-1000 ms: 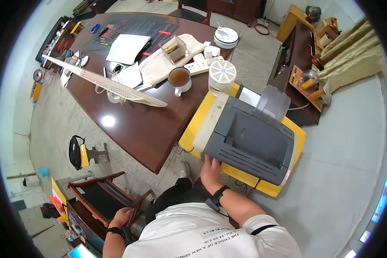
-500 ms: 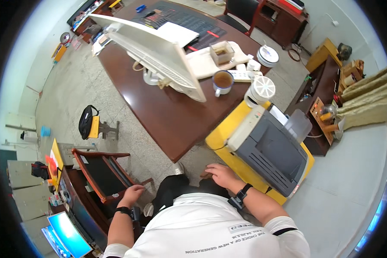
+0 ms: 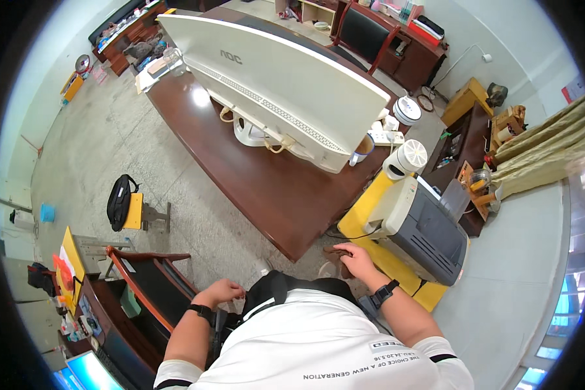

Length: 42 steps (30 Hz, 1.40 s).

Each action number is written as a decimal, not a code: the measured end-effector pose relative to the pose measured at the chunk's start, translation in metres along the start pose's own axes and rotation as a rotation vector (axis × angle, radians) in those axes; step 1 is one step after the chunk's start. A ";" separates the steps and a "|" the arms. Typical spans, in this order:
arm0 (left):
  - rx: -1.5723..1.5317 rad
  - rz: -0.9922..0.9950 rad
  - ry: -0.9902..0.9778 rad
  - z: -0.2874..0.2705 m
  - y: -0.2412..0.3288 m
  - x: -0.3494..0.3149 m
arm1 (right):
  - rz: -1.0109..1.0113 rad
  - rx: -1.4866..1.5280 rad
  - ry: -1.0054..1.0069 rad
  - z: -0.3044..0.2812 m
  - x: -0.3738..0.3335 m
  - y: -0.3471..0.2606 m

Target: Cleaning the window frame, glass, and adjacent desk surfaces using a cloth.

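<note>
My left hand hangs low beside my left thigh, its fingers curled in and nothing seen in them. It is nearest to the wooden armchair with a black back. My right hand is in front of my right thigh, between the desk corner and the printer, fingers bent together. At its fingertips is a small brown thing, partly hidden and too small to name. Close to that hand stands a grey and white printer on a yellow stand. Neither hand touches the desk.
On the desk a large white monitor shows its back, with an enamel mug behind its right edge. A white round-topped device stands by the printer. To the left are a stool carrying a black bag and a lit screen.
The view has shifted, and the monitor now hides the mousepad and most of the desktop items. Both hands appear further right in the picture. The brown thing stays at my right fingertips.
</note>
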State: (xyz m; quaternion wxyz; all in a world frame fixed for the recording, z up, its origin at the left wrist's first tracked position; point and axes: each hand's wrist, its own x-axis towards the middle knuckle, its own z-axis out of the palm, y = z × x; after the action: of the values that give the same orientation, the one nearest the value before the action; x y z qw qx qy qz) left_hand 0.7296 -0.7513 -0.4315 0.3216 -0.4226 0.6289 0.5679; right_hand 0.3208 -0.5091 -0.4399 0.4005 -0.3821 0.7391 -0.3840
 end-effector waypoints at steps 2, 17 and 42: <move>0.060 0.045 0.021 -0.028 -0.014 0.010 | 0.056 0.061 0.052 0.018 0.013 -0.010; 0.354 0.092 0.508 -0.140 -0.047 -0.031 | 0.084 -0.229 0.650 0.036 0.128 -0.035; 0.135 -0.116 0.383 -0.437 -0.015 0.010 | 0.182 -0.656 0.883 0.049 0.259 -0.001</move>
State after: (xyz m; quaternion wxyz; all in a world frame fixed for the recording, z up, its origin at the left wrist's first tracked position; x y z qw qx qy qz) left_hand 0.7715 -1.1839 -0.3823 0.2558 -0.5356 0.6898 0.4146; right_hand 0.2641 -0.7489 -0.5351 -0.0556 -0.2242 0.9475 -0.2211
